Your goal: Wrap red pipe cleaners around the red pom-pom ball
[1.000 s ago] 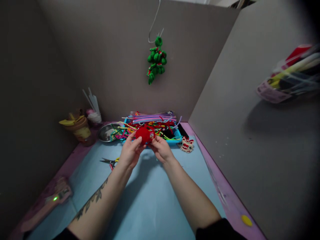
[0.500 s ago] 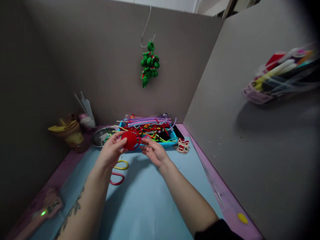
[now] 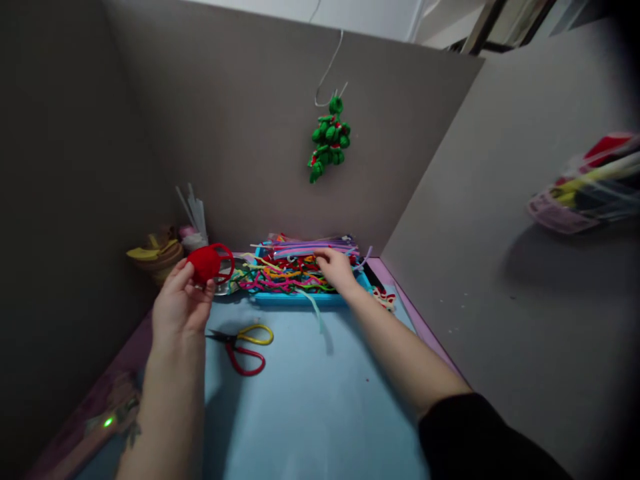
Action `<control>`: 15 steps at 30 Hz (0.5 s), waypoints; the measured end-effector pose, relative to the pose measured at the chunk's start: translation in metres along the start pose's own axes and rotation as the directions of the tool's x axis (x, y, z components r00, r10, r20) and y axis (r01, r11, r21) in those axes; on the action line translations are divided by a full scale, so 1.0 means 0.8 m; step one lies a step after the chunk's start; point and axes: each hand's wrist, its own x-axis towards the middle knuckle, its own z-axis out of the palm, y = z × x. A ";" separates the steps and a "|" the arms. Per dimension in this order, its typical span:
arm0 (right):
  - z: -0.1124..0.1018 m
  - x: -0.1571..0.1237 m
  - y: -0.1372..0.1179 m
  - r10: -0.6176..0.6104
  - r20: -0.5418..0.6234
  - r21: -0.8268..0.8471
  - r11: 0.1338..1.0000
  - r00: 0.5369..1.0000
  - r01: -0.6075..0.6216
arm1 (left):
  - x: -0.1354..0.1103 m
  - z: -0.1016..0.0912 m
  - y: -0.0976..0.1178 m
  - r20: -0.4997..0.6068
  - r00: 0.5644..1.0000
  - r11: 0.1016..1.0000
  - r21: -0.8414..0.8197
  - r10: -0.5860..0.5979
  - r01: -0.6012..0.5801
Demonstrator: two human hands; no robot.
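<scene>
Raised at the left, my left hand [image 3: 181, 303] is closed on a red fuzzy round piece [image 3: 204, 265], which looks made of pipe cleaner and has open loops on its right side. My right hand [image 3: 337, 269] reaches into the blue tray [image 3: 300, 300] at the back. Its fingers are bent together among a tangle of coloured pipe cleaners [image 3: 287, 275]; what they pinch, if anything, is hidden. One pale green strand [image 3: 315, 310] hangs over the tray's front rim. Scissors [image 3: 231, 339] with one yellow and one red handle lie on the blue mat below.
A green and red fuzzy ornament [image 3: 330, 140] hangs from a wire hook on the back wall. Behind my left hand are a brown and yellow pot [image 3: 157, 257] and a metal dish [image 3: 227, 287]. A white and red piece [image 3: 385, 299] lies right of the tray.
My right hand has left the red piece and moved into the tray. My left hand has carried the red piece to the left. The view has shifted, and the whole scissors now show.
</scene>
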 end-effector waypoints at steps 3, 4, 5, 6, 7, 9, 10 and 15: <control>0.023 0.014 -0.025 -0.029 0.141 -0.202 0.978 0.990 0.058 | 0.002 -0.003 0.007 -0.001 1.000 0.999 -0.030 -0.015 0.015; 0.029 0.017 -0.033 -0.041 0.165 -0.254 0.964 0.985 0.083 | 0.003 -0.005 0.010 0.004 1.000 0.999 -0.044 -0.017 0.017; 0.035 0.020 -0.042 -0.062 0.184 -0.297 0.948 0.981 0.115 | 0.004 -0.006 0.012 0.003 1.000 0.998 -0.059 -0.017 0.017; 0.042 0.022 -0.050 -0.087 0.201 -0.330 0.932 0.976 0.151 | 0.005 -0.008 0.014 -0.004 1.000 0.997 -0.074 -0.016 0.015; 0.050 0.023 -0.059 -0.113 0.227 -0.358 0.914 0.967 0.191 | 0.006 -0.009 0.015 -0.014 1.000 0.996 -0.089 -0.014 0.013; 0.069 0.026 -0.074 -0.141 0.317 -0.402 0.876 0.938 0.267 | 0.008 -0.011 0.016 -0.019 1.000 0.993 -0.114 -0.013 0.011; 0.080 0.027 -0.079 -0.129 0.369 -0.430 0.854 0.920 0.293 | 0.009 -0.012 0.016 -0.014 1.000 0.992 -0.123 -0.014 0.012; 0.119 0.041 -0.078 0.003 0.443 -0.613 0.731 0.897 0.300 | 0.011 -0.017 0.017 0.060 0.997 0.987 -0.154 -0.042 0.051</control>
